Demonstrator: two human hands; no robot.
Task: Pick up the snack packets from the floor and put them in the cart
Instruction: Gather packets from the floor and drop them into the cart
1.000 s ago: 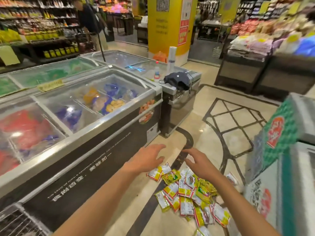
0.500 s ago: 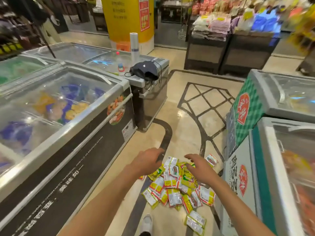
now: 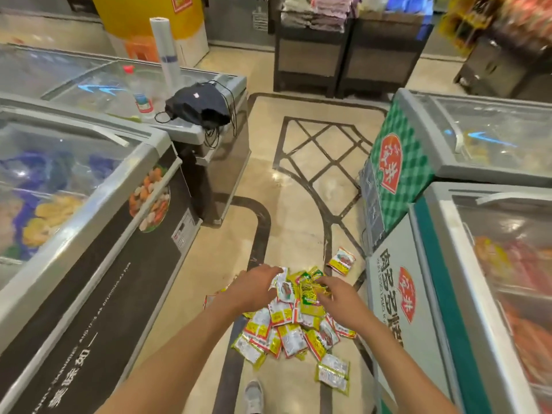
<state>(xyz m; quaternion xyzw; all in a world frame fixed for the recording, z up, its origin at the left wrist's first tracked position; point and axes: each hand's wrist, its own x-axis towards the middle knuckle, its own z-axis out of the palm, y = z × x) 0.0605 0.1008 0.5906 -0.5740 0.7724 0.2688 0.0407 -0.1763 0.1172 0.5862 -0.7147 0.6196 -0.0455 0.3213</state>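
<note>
Several yellow, red and white snack packets (image 3: pixel 288 330) lie in a heap on the tiled floor between the freezers. One packet (image 3: pixel 342 260) lies apart by the right freezer, and another (image 3: pixel 333 373) lies nearer my feet. My left hand (image 3: pixel 254 289) reaches over the heap's left side, its fingertips touching the top packets. My right hand (image 3: pixel 340 297) comes in from the right with its fingers on the yellow packets at the top. Neither hand has lifted a packet. No cart is in view.
A long chest freezer (image 3: pixel 98 222) runs along the left; on the freezer behind it lie a dark bag (image 3: pixel 197 104), a bottle (image 3: pixel 140 94) and a roll of plastic bags (image 3: pixel 165 52). Two more freezers (image 3: pixel 418 294) close in the right. My shoe (image 3: pixel 253 395) stands behind the heap.
The view has tilted down and shifted right. Both hands have come down and closed in on the top of the heap from either side, and now touch the packets.
</note>
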